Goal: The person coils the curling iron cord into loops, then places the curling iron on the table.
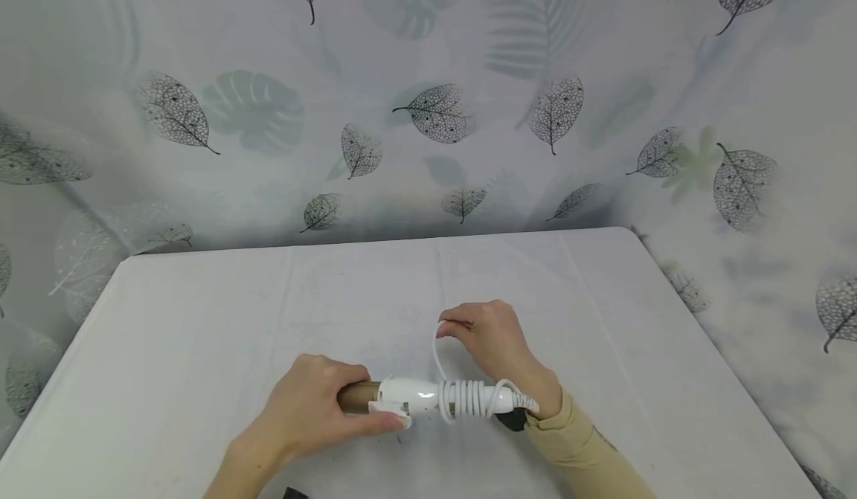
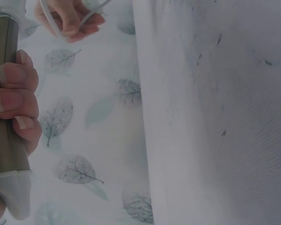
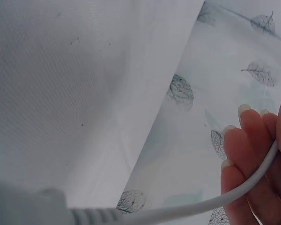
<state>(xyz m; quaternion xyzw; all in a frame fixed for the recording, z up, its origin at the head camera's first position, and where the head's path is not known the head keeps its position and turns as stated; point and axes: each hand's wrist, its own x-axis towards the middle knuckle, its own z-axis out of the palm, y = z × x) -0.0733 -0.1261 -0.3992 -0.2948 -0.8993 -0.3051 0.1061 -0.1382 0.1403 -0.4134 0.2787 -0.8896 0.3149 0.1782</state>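
Observation:
A curling iron (image 1: pixel 418 395) with a white handle and a gold-brown barrel is held level above the table. My left hand (image 1: pixel 301 410) grips it by the barrel, its thumb along the white clamp lever. In the left wrist view, fingers curl round the barrel (image 2: pixel 3 150), which ends in a white tip (image 2: pixel 15 197). Several coils of white cord (image 1: pixel 469 398) wrap the handle. Beyond the handle, my right hand (image 1: pixel 498 343) pinches a loop of this cord between thumb and fingers. The right wrist view shows the cord (image 3: pixel 215 202) running across the fingers.
The white-covered table (image 1: pixel 201 320) has faint creases and small dark specks. A leaf-patterned cloth (image 1: pixel 402 172) hangs behind it and at both sides. Part of a small black object (image 1: pixel 294 494) shows at the bottom edge. A beige sleeve (image 1: pixel 582 447) covers the right forearm.

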